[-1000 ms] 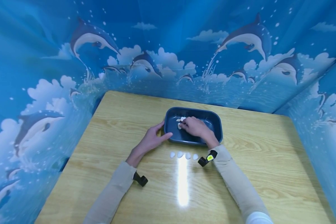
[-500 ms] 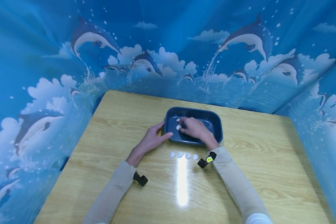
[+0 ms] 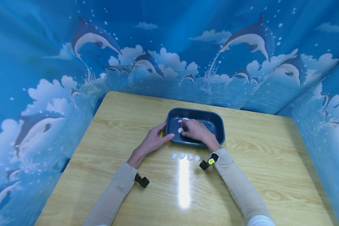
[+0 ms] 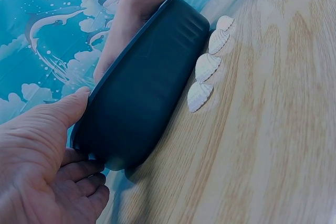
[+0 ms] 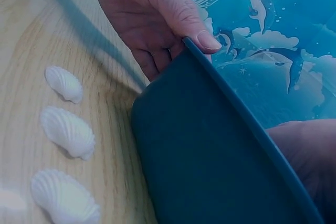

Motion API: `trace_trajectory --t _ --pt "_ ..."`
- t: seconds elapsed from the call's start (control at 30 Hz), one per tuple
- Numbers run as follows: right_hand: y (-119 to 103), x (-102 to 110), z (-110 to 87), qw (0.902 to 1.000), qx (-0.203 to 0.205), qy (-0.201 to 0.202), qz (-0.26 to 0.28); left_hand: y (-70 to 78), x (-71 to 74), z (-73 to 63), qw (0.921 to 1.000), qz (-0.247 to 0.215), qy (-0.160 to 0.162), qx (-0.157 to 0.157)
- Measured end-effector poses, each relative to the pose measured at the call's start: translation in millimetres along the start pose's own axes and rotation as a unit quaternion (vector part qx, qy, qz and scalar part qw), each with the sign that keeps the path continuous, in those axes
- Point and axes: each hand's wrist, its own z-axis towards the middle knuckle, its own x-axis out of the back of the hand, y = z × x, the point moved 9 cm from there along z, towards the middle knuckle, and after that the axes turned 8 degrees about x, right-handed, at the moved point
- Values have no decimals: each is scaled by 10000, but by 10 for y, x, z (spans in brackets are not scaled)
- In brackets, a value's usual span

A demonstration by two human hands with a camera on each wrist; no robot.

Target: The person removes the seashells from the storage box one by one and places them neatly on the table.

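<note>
A dark blue rectangular basin [image 3: 173, 125] stands on the table near its far edge. My left hand [image 3: 153, 140] grips its left end, thumb over the rim and fingers against the outer wall, as the left wrist view shows. Reaching inside the basin, my right hand [image 3: 197, 129] has its thumb and index finger curled about a white seashell [image 3: 180, 130]. More pale shells [image 3: 180, 121] lie in the basin just beyond those fingers, partly covered by them. The basin wall hides most of the right hand in both wrist views.
In front of the basin, several white ribbed seashells [image 4: 200, 96] lie in a row on the wooden table [image 3: 124, 119]. A blue dolphin-print curtain [image 3: 169, 47] hangs behind the table and along its sides. A bright light reflection crosses the tabletop.
The shell at my right fingertips has shifted slightly toward me and turned. Those fingers have shifted slightly too, while my left hand and the row of shells have stayed put.
</note>
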Motion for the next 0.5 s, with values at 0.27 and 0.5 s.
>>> trace_trajectory --t 0.27,0.5 --pt "8 -23 6 9998 37 -178 120 0 5 1 10000 -32 4 -10" --pt "18 -23 -17 9995 210 -78 242 13 1 -6 10000 -51 -19 -28"
